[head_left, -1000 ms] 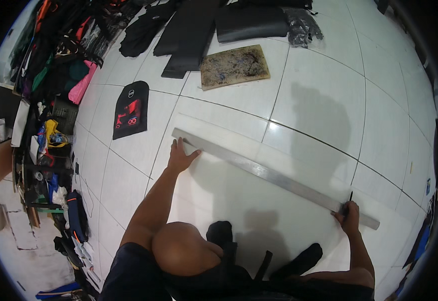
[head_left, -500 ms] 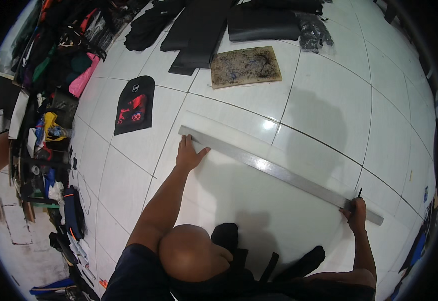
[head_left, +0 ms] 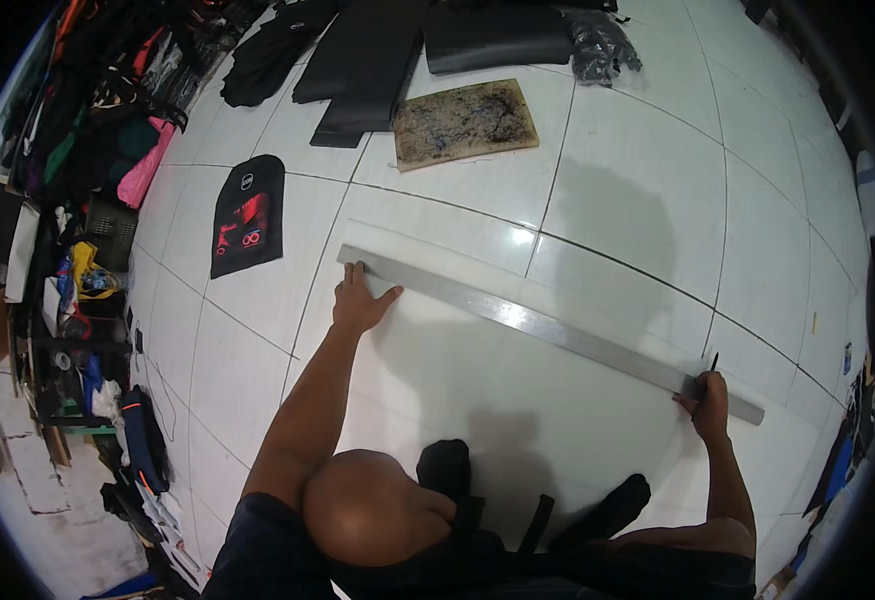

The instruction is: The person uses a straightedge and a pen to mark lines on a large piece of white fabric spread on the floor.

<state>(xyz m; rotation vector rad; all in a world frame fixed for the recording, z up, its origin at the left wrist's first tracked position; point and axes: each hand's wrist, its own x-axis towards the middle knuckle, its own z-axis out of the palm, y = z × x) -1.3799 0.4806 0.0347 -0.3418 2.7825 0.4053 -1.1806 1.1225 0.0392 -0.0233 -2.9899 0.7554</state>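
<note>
A long flat metal ruler (head_left: 517, 315) lies slantwise on a whitish, see-through sheet (head_left: 422, 375) spread over the floor. My left hand (head_left: 359, 303) presses on its left end, fingertips on the metal, thumb spread away from the fingers. Near the ruler's right end, my right hand (head_left: 709, 408) is closed round a slim dark pen-like tool (head_left: 715, 362), whose pointed tip sticks up beyond the fingers. Whether it is a pen or a blade I cannot tell. Fingers of that hand also rest against the ruler. The sheet's near part runs towards my legs.
A stained board (head_left: 467, 125) lies beyond the sheet, with black sheets (head_left: 367, 75) and a clear bag of dark pieces (head_left: 602, 50) behind it. A black panel with a red print (head_left: 249, 215) is at left. Cluttered shelves (head_left: 77, 290) line the left side. My dark-clad feet (head_left: 444, 467) are close by.
The whole view has shifted slightly, moving the floor things left and a little up. Both hands keep their places on the ruler, and the ruler has not visibly moved on the sheet.
</note>
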